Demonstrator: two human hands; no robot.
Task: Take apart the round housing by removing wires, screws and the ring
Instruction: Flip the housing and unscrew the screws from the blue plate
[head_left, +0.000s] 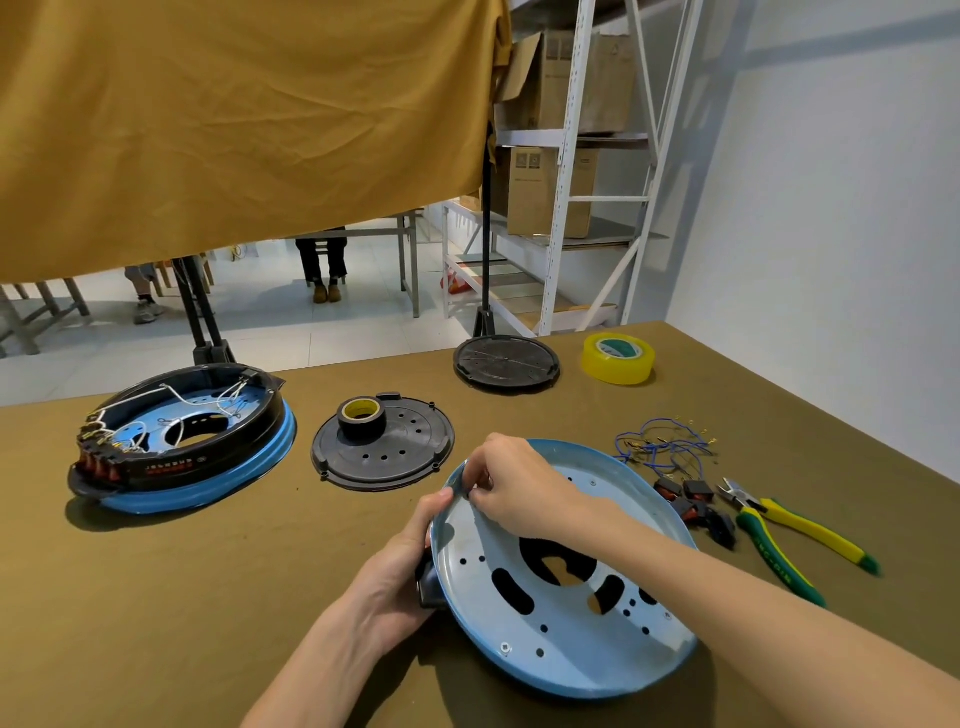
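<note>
A blue round housing pan (550, 618), pierced with holes and curved slots, is held tilted at the near middle of the olive-covered table (156, 597), its lower edge resting on the cloth. The left hand (405, 566) is wrapped around the pan's left rim, with the thumb laid over the edge and the fingers closed on a black part (430, 584) beneath. The right hand (511, 480) is set at the upper left rim, its fingertips pinched together on the edge; what is pinched cannot be made out. To the right, a tangle of blue wires (665, 449), several black-and-red components (696, 506) and yellow-green pliers (789, 530) are laid out. Beyond the pan a black perforated cover (395, 457) carries a roll of black tape (362, 415). At far left a second housing (182, 447), still wired, is seen. A yellow tape roll (618, 358) and a black disc (506, 361) are placed at the far edge.
</note>
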